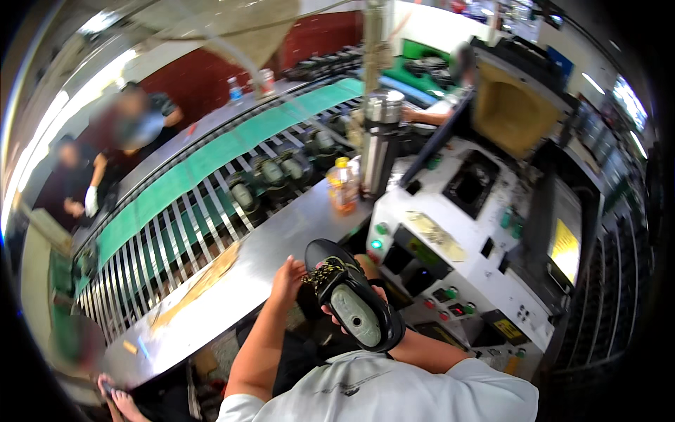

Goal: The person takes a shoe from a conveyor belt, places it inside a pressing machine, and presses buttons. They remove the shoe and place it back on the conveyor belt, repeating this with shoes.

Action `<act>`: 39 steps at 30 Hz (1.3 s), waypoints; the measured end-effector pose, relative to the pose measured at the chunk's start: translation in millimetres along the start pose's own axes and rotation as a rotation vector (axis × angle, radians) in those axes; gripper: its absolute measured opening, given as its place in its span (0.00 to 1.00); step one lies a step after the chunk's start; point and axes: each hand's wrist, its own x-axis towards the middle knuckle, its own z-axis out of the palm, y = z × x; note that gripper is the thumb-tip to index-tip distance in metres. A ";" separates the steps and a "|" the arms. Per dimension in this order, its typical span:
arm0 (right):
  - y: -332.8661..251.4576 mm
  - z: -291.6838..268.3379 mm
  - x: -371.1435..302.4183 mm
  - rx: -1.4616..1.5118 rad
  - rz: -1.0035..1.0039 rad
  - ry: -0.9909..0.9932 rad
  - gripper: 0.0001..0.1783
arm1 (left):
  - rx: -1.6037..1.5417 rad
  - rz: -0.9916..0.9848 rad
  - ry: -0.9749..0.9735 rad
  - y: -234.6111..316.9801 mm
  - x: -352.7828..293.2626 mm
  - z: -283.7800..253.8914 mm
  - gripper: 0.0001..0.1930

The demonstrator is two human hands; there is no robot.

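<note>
A black shoe (383, 320) is in front of my chest, its toe pointing away from me. A grey-green shoe last (355, 313) with a round hole in its top fills the opening. My right hand (335, 318) grips the shoe from beneath, fingertips showing at its left side; the rest of that hand is mostly hidden. Black-and-yellow laces (323, 274) lie bunched over the front of the shoe. At their left end, my left hand (285, 280) has its fingers drawn together on the laces; the fingertips are partly hidden.
A metal worktable (281, 246) lies to my left, beside a roller conveyor with a green belt (183, 176) and several lasted shoes (271, 171). A bottle (342, 186) and a steel cylinder (382, 141) stand near a white machine (450, 204) on my right. Other people work at far left.
</note>
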 end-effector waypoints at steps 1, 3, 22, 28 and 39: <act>-6.3 15.1 -7.1 -0.012 -0.065 -0.052 0.49 | 0.078 0.017 0.195 -26.7 26.1 -32.3 0.20; -28.1 40.3 -24.9 -0.144 -0.273 -0.102 0.48 | 0.738 0.096 0.436 -34.8 47.4 -78.1 0.16; -456.4 230.4 -144.8 -1.561 -1.275 1.866 0.57 | 1.496 0.510 1.014 -13.0 0.9 -217.0 0.09; -458.9 213.6 -74.2 -1.788 -0.551 2.347 0.65 | 1.495 0.509 1.039 -10.6 -9.8 -219.5 0.08; -310.9 180.5 10.4 -2.882 -1.417 1.413 0.27 | 1.515 0.528 1.066 -6.0 -9.9 -216.5 0.09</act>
